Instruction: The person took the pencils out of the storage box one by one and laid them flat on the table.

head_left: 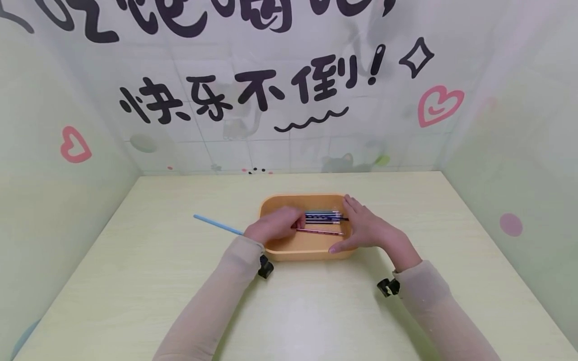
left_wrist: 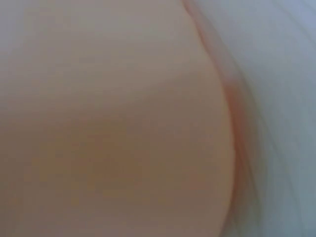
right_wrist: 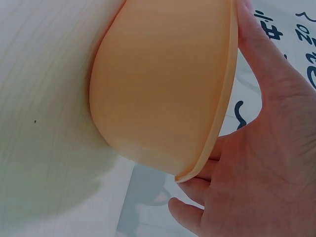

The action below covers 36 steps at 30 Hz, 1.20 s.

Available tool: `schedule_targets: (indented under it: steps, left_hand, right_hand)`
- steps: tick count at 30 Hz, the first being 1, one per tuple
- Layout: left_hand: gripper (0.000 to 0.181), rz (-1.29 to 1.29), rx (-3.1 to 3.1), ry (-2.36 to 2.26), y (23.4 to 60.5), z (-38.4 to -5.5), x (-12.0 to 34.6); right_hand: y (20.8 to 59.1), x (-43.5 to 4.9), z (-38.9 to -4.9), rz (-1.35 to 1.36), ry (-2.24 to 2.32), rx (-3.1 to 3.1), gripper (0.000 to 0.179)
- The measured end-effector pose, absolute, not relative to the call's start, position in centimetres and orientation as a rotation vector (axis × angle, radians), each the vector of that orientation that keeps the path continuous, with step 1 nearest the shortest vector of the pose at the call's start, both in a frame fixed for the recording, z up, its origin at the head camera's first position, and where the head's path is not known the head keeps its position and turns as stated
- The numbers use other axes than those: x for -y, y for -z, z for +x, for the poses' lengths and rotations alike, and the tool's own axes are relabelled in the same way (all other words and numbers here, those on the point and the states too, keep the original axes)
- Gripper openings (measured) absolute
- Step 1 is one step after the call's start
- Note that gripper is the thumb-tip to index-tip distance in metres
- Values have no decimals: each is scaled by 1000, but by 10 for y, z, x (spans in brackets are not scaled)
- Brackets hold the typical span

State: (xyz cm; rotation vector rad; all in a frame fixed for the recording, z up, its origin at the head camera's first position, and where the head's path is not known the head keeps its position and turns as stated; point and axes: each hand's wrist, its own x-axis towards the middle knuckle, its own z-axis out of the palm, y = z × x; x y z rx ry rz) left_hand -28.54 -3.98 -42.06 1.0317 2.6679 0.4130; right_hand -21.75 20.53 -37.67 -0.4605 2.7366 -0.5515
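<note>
An orange plastic bin (head_left: 311,253) stands on the table, with several dark and blue pencils (head_left: 322,216) lying together along its far side. My left hand (head_left: 277,224) reaches in over the bin's left end, its fingers curled down at the end of a pink pencil (head_left: 320,231) on the bin floor. At the right end, my right hand (head_left: 368,228) grips the bin, thumb on the near rim and fingers over the far corner. The right wrist view shows this right hand (right_wrist: 266,128) against the rim and the bin's outer wall (right_wrist: 158,89). The left wrist view is a blurred close-up.
A light blue stick (head_left: 218,224) lies on the table left of the bin, its right end hidden by the left wrist. Printed panels (head_left: 289,145) enclose the table (head_left: 298,311) at the back and both sides.
</note>
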Motion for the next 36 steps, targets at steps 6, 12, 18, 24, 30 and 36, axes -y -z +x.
schedule_targets:
  steps: [6, 12, 18, 24, 30, 36]
  left_hand:
    - [24, 1031, -2624, -426, 422, -285, 40]
    - [24, 1090, -2607, -452, 422, -286, 41]
    - [22, 1113, -2612, -547, 418, -284, 43]
    - [21, 1128, -2613, -690, 410, -283, 49]
    - [20, 1115, -2690, -744, 401, -286, 54]
    - [21, 1123, -2734, -849, 391, -287, 61]
  right_hand:
    - [377, -205, -217, -473, 558, -2738, 132]
    - [377, -206, -216, -460, 569, -2732, 133]
    - [377, -206, -216, -459, 570, -2735, 133]
    - [377, -205, -216, -460, 564, -2737, 133]
    - [376, -205, -216, -458, 556, -2734, 134]
    - [377, -204, -215, -458, 559, -2730, 135]
